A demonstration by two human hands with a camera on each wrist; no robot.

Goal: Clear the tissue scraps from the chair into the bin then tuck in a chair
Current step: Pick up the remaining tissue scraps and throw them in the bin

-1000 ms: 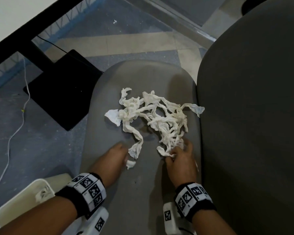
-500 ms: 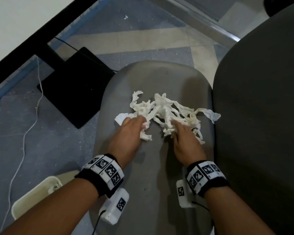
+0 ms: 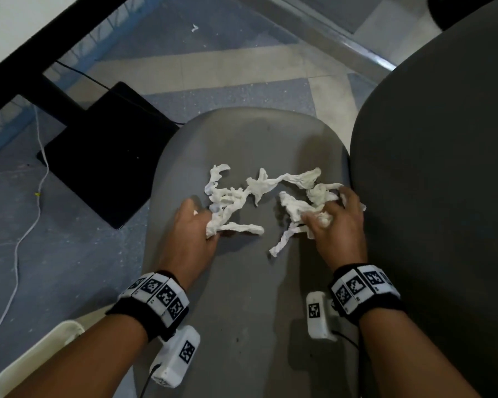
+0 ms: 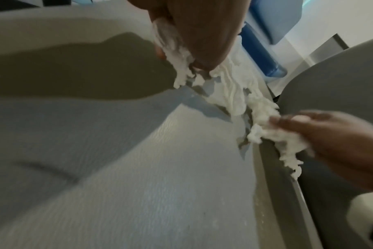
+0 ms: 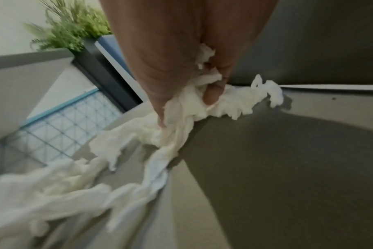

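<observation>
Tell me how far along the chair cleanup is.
Nothing looks finished yet. Left hand and right hand each grip a clump of the tissue scraps, with strands still lying on the chair seat. Left: carrying them to the bin, then tucking the chair in.

Upper left of the head view: a black desk edge (image 3: 41, 44) running diagonally, with a pale desktop (image 3: 9, 15) above it. Below that, left of centre, a flat black base plate (image 3: 107, 156) on the floor (image 3: 69, 268), with a black upright meeting its upper left corner. Along the left edge, a thin white cable (image 3: 18, 239) trailing down over blue-grey flooring; a thin black cable (image 3: 81, 76) near the plate's top. Across the upper middle, a beige floor stripe (image 3: 213, 67); at upper right, a grey metal strip (image 3: 342, 38) slanting down. Upper left of the right wrist view: a blurred green plant (image 5: 70, 28); lower down, a white wire grid (image 5: 70, 128) edged in blue.
</observation>
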